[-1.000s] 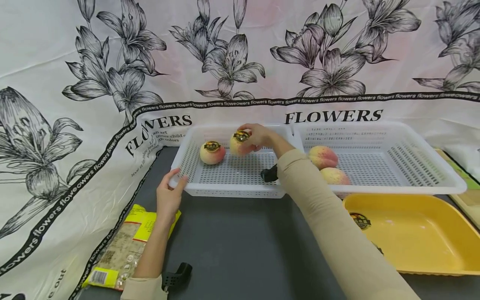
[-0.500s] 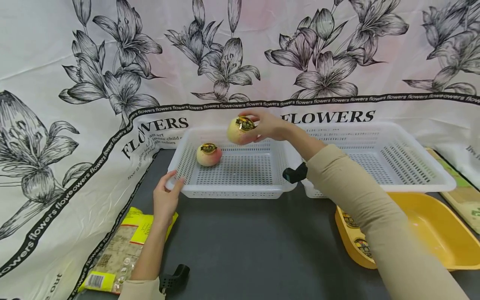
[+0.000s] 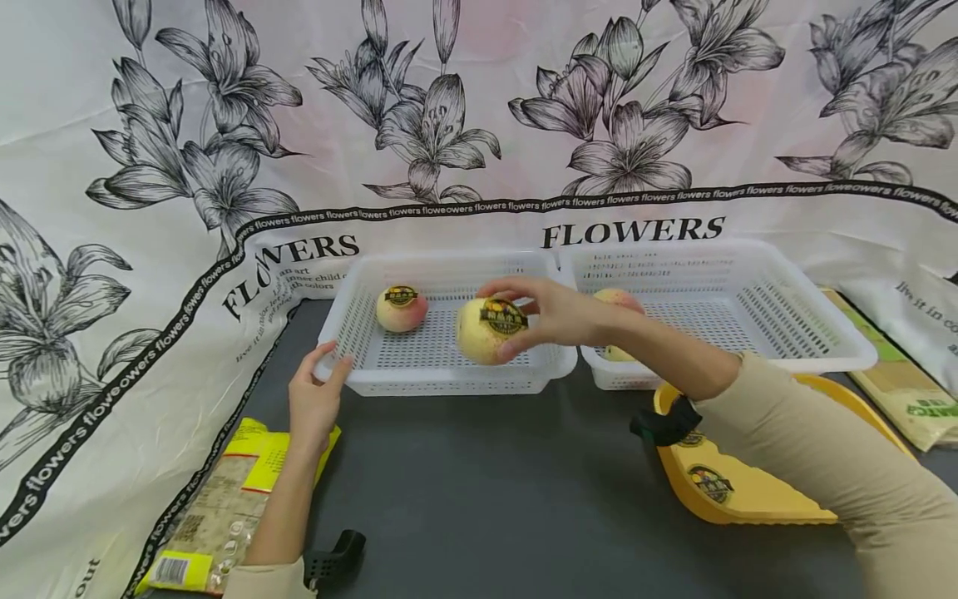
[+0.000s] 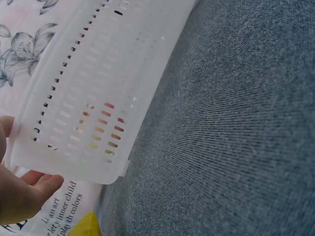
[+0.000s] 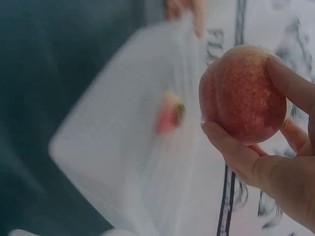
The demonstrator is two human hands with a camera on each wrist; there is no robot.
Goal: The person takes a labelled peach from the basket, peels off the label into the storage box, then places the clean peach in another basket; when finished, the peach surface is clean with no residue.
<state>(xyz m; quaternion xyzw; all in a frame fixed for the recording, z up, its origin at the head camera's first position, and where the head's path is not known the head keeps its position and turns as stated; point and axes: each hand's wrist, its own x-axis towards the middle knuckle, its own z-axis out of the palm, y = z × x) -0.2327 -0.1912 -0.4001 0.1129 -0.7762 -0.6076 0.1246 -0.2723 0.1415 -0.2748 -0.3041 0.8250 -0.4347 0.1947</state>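
My right hand point(image 3: 550, 312) grips a pale peach point(image 3: 488, 329) with a round dark sticker and holds it in the air above the front right part of the left white basket point(image 3: 352, 378). In the right wrist view the peach point(image 5: 242, 93) sits between thumb and fingers. A second stickered peach point(image 3: 400, 308) lies at the back left of that basket. My left hand point(image 3: 314, 399) holds the basket's front left corner, thumb on the rim; the left wrist view shows that hand point(image 4: 19, 191) at the corner of the basket point(image 4: 93, 98).
A second white basket point(image 3: 823, 349) stands to the right with peaches point(image 3: 617, 299) partly hidden behind my right arm. A yellow tray point(image 3: 741, 491) lies in front of it. Packets lie at the front left point(image 3: 217, 516) and far right point(image 3: 906, 391). Flower-print cloth hangs behind.
My right hand lifted the stickered peach out of the left basket's back, then brought it forward and down toward me. The left hand kept its hold on the basket corner.
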